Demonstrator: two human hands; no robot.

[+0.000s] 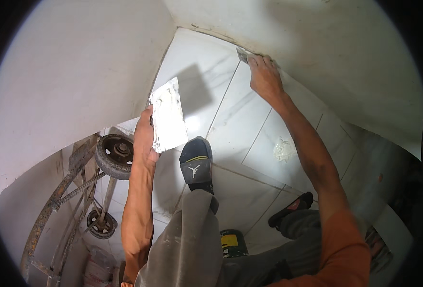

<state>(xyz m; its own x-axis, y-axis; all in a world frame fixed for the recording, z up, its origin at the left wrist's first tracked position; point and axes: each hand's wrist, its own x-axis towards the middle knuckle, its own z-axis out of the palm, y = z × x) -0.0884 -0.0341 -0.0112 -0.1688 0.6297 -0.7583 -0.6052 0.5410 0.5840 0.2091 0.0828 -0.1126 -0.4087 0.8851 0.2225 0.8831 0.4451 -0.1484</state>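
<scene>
My left hand [146, 136] is closed round the near left edge of a flat rectangular trowel [168, 115], which carries a smeared white paste and hangs above the tiles. Reaching far ahead, my right hand [265, 76] grips a small putty knife [242, 55]. Its grey blade lies low along the seam where the right wall [336, 52] meets the white tiled floor [230, 107]. The knife's handle is hidden inside my fingers. A lump of white paste [284, 149] sits on the tiles beside my right forearm.
On the left stands a rusty metal hand truck [53, 201] with a black wheel [116, 155] near my left forearm. A dark green tub [233, 243] with a yellow label stands between my legs. The left wall [92, 62] meets the right one at the far corner. My sandalled foot [196, 165] rests below the trowel.
</scene>
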